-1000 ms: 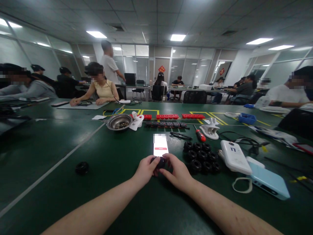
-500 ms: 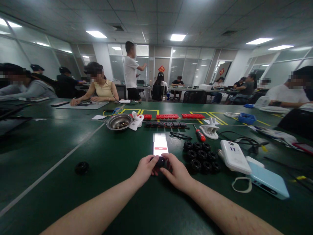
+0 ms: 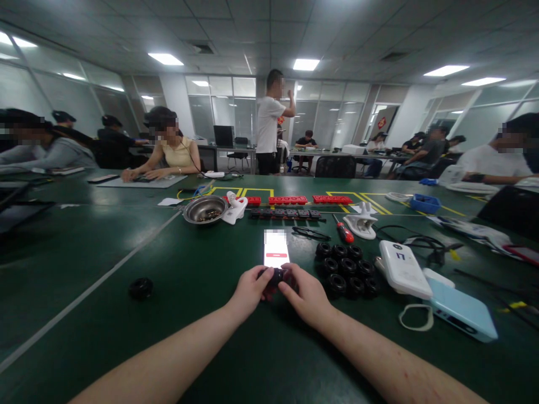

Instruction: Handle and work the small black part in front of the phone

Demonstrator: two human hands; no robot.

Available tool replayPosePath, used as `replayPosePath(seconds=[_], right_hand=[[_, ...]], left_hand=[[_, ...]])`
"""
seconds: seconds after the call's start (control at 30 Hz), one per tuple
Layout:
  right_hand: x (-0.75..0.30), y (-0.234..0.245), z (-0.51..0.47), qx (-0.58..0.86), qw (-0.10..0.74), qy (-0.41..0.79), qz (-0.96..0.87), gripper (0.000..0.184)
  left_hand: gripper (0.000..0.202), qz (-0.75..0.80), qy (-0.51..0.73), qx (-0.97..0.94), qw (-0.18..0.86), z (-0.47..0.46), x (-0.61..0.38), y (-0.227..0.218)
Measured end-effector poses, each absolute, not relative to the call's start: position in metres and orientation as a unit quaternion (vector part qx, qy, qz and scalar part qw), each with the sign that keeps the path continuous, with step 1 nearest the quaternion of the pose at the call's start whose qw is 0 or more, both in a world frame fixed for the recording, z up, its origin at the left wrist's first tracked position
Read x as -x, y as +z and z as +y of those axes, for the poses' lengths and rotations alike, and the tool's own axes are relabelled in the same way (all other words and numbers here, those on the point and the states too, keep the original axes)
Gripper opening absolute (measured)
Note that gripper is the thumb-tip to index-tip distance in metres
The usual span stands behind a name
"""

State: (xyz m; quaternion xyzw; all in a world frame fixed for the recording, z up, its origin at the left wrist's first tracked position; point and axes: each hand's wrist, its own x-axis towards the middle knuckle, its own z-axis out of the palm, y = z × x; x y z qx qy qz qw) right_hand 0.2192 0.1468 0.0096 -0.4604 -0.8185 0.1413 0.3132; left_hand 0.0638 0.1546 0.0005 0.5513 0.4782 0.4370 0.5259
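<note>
Left hand [image 3: 252, 287]: your thumb and fingers grasp the black part [image 3: 275, 276].
Right hand [image 3: 309, 292]: your thumb and fingertips grip its right side; contact partly hidden.
Black part: between your hands, just nearer you than the lit phone [image 3: 276, 256].
Black wheels [image 3: 347, 266]: grouped right of your right hand.
Lone wheel [image 3: 141, 288]: well left, on the green table [image 3: 189, 252].

Office room, glass-partitioned, overhead panel lighting.
Grey tiled ceiling [image 3: 261, 28] carries lit panels [image 3: 306, 64] and a dark air vent [image 3: 202, 48]. Glass partitions [image 3: 309, 124] along the rear; white column [image 3: 174, 104] rear left; red diamond decoration [image 3: 381, 123] rear right. Green table [image 3: 189, 252] in foreground, black-backed chair [image 3: 336, 167] beyond its far edge, long desk [image 3: 320, 152] farther back.
</note>
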Motion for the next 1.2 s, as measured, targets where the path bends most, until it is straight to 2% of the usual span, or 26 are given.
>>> replayPosePath(seconds=[0.17, 0.37, 0.43, 0.53, 0.63, 0.77, 0.93, 1.03, 1.2], right_hand=[[-0.220, 0.008, 0.151, 0.454, 0.301, 0.142, -0.827, 0.019], [-0.220, 0.006, 0.148, 0.421, 0.325, 0.158, -0.832, 0.046], [-0.220, 0.008, 0.148, 0.449, 0.322, 0.161, -0.818, 0.043], [-0.220, 0.008, 0.150, 0.476, 0.308, 0.161, -0.808, 0.024], [-0.220, 0.007, 0.152, 0.465, 0.310, 0.156, -0.814, 0.019], [-0.219, 0.009, 0.150, 0.428, 0.332, 0.154, -0.826, 0.033], [-0.219, 0.013, 0.147, 0.489, 0.281, 0.153, -0.811, 0.024], [-0.219, 0.010, 0.149, 0.476, 0.279, 0.153, -0.820, 0.020], [-0.215, 0.016, 0.144, 0.444, 0.337, 0.136, -0.819, 0.038]], left_hand=[[0.035, 0.471, 0.433, -0.562, 0.524, 0.154, -0.064, -0.001], [0.035, 0.478, 0.443, -0.546, 0.527, 0.156, -0.063, -0.002], [0.033, 0.480, 0.448, -0.544, 0.523, 0.156, -0.064, -0.001], [0.032, 0.479, 0.443, -0.550, 0.521, 0.156, -0.064, -0.002], [0.034, 0.473, 0.435, -0.557, 0.526, 0.157, -0.064, -0.002], [0.036, 0.476, 0.435, -0.554, 0.527, 0.156, -0.063, -0.001], [0.030, 0.467, 0.429, -0.576, 0.516, 0.153, -0.063, 0.001], [0.032, 0.476, 0.427, -0.568, 0.518, 0.153, -0.063, 0.002], [0.031, 0.479, 0.425, -0.554, 0.532, 0.152, -0.064, 0.004]])
